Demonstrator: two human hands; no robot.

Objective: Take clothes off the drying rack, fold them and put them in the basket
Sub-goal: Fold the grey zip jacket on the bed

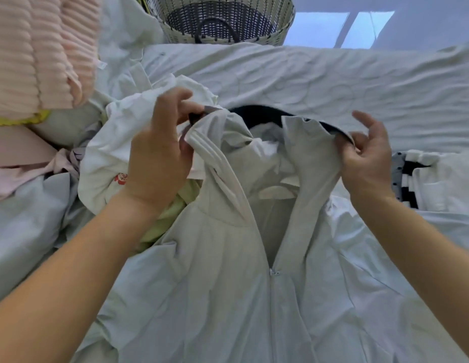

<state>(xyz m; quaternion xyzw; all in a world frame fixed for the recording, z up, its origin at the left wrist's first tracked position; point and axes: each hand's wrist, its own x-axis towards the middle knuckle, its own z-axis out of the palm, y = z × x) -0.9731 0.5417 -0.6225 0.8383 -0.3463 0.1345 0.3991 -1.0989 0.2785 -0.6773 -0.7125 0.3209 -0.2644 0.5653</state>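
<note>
A pale grey zip-front jacket [228,284] lies spread on the bed in front of me, its hood with a dark lining raised toward the far side. My left hand [160,153] pinches the left edge of the hood. My right hand [367,155] pinches the right edge, with the other fingers loosely raised. The zipper is shut up to mid-chest and open above. A woven white and dark basket [283,27] stands beyond the bed at the top, and looks bare inside.
A pile of clothes lies at the left: a white garment [118,142], a pink ribbed towel [36,53], a yellow-green piece [173,213]. A black and white patterned garment [411,176] lies at the right. The wrinkled pale bedsheet [333,79] stretches behind the jacket.
</note>
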